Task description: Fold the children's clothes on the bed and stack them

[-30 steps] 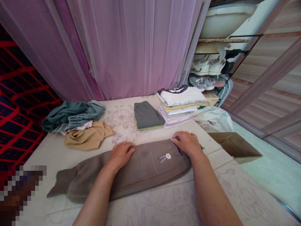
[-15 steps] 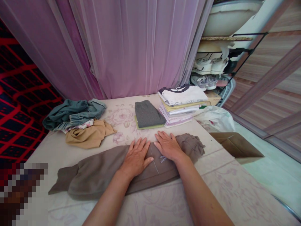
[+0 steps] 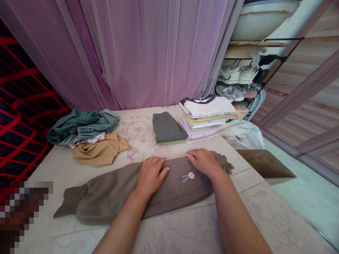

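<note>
A pair of brown trousers, folded lengthwise, lies across the bed in front of me. Its cuff points left and its gathered waist is at the right. My left hand rests on the middle of the cloth, fingers stretched out and thumb apart. Over the right part, beside the waist, lies my right hand, its fingers extended toward the far edge. A small white flower with checked ribbons shows between the hands, near a line of pale stitching.
Beyond the trousers are folded grey clothing and a tall stack of folded clothes. Crumpled tan clothing and blue-green clothing lie at the left. A shoe rack and a brown box stand right of the bed.
My right hand has slid right toward the waist, uncovering the white flower. The left hand has stayed nearly in place, its fingers drawn closer together.
</note>
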The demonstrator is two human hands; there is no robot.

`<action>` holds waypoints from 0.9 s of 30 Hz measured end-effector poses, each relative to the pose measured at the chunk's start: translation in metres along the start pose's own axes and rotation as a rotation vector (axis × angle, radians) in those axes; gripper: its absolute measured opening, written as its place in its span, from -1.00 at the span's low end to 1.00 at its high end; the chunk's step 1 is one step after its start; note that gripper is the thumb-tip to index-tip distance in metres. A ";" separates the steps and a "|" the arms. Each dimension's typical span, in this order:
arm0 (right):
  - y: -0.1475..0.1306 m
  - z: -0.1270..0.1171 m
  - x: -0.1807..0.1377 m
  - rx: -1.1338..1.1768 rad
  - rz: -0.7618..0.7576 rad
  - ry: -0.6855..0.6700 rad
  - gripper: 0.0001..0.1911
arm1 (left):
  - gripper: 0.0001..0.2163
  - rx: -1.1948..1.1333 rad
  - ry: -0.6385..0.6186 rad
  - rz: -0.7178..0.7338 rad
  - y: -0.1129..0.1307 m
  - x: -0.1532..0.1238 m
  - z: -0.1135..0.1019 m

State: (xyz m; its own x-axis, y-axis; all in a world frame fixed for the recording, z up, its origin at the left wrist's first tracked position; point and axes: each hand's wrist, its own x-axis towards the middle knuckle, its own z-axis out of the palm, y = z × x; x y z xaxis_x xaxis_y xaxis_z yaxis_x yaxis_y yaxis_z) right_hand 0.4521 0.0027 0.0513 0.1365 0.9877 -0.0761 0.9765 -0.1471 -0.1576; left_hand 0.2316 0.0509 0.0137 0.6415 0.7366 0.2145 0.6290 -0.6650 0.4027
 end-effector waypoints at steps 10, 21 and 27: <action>0.007 -0.025 -0.018 -0.024 0.211 -0.045 -0.73 | -0.87 -0.080 -0.209 0.189 0.021 -0.004 -0.019; -0.005 -0.001 -0.006 0.040 -0.014 -0.016 -0.78 | -0.73 -0.028 -0.306 0.115 0.019 -0.002 -0.041; -0.006 0.000 -0.004 0.014 -0.016 -0.044 -0.82 | -0.73 -0.012 -0.348 -0.091 0.006 -0.002 -0.055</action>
State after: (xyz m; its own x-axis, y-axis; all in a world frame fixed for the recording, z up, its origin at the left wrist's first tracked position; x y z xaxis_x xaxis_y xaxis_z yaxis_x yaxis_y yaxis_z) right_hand 0.4452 -0.0006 0.0525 0.1132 0.9867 -0.1165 0.9760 -0.1324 -0.1726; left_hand 0.2099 0.0520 0.0645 0.6955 0.7051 -0.1379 0.6864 -0.5954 0.4175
